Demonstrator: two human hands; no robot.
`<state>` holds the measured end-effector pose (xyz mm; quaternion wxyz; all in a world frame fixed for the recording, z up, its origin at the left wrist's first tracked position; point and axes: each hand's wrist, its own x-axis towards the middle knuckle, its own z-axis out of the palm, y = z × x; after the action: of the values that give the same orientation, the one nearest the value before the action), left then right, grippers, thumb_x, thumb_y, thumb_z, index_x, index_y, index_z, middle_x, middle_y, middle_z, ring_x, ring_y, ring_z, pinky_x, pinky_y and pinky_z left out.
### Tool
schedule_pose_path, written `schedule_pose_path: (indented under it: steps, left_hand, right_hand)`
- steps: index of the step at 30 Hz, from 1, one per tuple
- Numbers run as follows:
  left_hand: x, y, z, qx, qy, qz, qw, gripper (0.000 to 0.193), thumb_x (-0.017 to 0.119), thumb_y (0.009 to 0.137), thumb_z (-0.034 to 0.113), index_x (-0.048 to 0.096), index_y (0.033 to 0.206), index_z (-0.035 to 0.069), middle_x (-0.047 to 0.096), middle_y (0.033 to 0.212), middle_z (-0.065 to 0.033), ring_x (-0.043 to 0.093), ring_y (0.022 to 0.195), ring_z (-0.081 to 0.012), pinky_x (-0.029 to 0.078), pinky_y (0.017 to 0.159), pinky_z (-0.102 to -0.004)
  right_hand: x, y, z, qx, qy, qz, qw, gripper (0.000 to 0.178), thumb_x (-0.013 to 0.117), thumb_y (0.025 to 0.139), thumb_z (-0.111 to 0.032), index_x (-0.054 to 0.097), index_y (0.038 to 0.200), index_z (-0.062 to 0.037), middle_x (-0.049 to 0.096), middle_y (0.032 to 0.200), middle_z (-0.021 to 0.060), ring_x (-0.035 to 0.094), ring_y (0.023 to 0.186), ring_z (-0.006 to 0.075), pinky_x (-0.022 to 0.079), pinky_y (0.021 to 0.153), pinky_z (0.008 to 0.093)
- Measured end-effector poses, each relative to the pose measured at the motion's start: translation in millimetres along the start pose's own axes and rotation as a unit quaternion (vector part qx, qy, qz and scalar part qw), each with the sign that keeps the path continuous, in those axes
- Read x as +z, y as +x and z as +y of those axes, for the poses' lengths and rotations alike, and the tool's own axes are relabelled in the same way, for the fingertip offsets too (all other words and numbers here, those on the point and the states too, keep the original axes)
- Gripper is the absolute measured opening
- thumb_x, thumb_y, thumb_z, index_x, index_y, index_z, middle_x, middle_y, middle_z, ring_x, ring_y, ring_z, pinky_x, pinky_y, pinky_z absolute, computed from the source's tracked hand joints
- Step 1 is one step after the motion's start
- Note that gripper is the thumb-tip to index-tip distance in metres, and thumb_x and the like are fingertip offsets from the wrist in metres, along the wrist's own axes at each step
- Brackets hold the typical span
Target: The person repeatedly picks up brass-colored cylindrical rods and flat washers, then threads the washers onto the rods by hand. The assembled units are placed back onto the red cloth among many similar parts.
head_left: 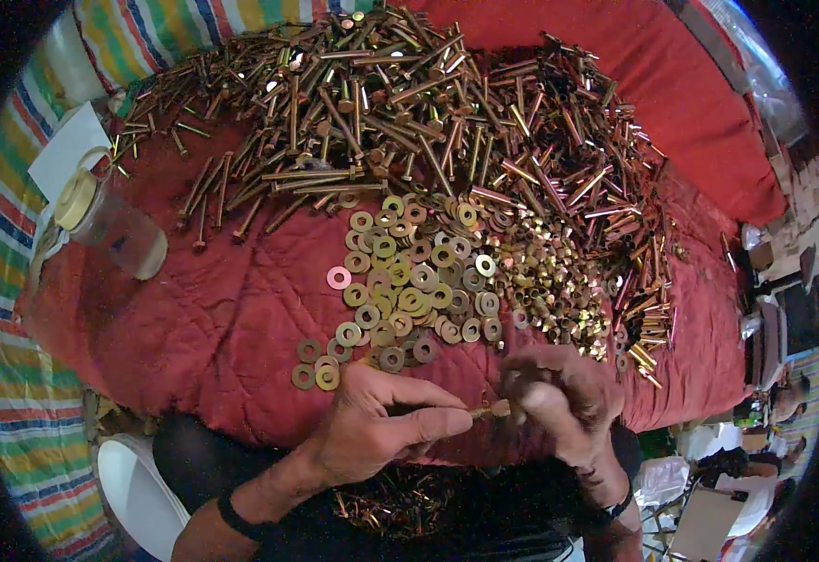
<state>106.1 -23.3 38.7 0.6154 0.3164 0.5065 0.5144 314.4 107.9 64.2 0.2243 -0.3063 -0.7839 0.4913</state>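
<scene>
Low in the middle, my left hand (386, 417) pinches a short brass-coloured bolt (492, 409) between thumb and forefinger, its end pointing right. Around that end, my right hand (564, 398) is curled with thumb and fingers drawn together. The right fingers are partly blurred, and what they hold is hidden. Just beyond both hands lies a spread of flat yellowish washers (409, 300), with one pinkish washer (338, 277) at its left edge. Right of the washers is a heap of small shiny brass-coloured nuts (550, 281).
A large pile of long bolts (353, 103) arcs across the far side of the red quilted cloth (241, 309). At left stands a clear jar (119, 229) with a yellowish lid. More metal pieces (395, 506) lie in my lap. A white stool (138, 487) is at lower left.
</scene>
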Motion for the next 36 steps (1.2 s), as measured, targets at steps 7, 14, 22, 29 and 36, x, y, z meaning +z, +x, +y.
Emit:
schedule_pose_path:
  steps: [7,14,22,29,36]
  left_hand:
    - [-5.2,2.3,-3.2,-0.003,-0.030,0.014,0.999,0.016,0.076,0.094,0.012,0.079,0.099,-0.003,0.067,0.067,0.0013,0.052,0.054,-0.0026,0.037,0.048,-0.0222]
    - [-2.9,2.7,-1.5,-0.004,-0.035,-0.011,0.999,0.016,0.076,0.094,0.011,0.079,0.101,-0.004,0.066,0.066,-0.0004,0.052,0.052,-0.0032,0.036,0.046,-0.0217]
    - [-4.9,4.1,-4.4,-0.031,-0.064,-0.008,0.997,0.021,0.077,0.091,0.020,0.079,0.093,-0.001,0.068,0.067,-0.0013,0.057,0.054,-0.0055,0.041,0.047,-0.0233]
    - [-9.4,3.5,1.9,-0.030,0.005,-0.043,0.999,0.019,0.078,0.092,0.015,0.079,0.100,-0.002,0.071,0.073,-0.0022,0.061,0.062,-0.0074,0.046,0.056,-0.0241]
    - [-24.6,8.6,13.6,0.230,0.328,-0.092,0.911,0.015,0.076,0.087,0.013,0.077,0.098,0.002,0.076,0.095,-0.0133,0.074,0.090,-0.0279,0.058,0.083,-0.0383]
  right_hand:
    - [-3.4,18.9,4.1,-0.249,-0.091,-0.049,0.963,0.052,0.092,0.073,-0.008,0.068,0.119,-0.0005,0.075,0.098,0.0112,0.072,0.080,0.0205,0.057,0.073,0.0329]
    - [-3.9,7.5,-8.6,-0.157,-0.139,0.020,0.978,0.045,0.091,0.074,-0.007,0.072,0.113,0.0018,0.075,0.098,0.0117,0.073,0.081,0.0206,0.057,0.072,0.0322]
    - [-1.6,11.4,-3.6,-0.194,-0.192,-0.107,0.956,0.029,0.086,0.082,-0.019,0.073,0.105,-0.0101,0.072,0.099,0.0065,0.072,0.085,0.0260,0.059,0.070,0.0362]
    - [4.0,7.9,-7.5,-0.215,-0.246,-0.084,0.941,0.027,0.089,0.077,-0.017,0.072,0.095,-0.0053,0.070,0.081,0.0056,0.069,0.070,0.0212,0.049,0.060,0.0345]
    - [-44.1,34.7,10.1,-0.028,-0.129,0.176,0.975,0.016,0.074,0.094,-0.012,0.073,0.102,0.0018,0.071,0.085,0.0057,0.066,0.078,0.0124,0.052,0.071,0.0279]
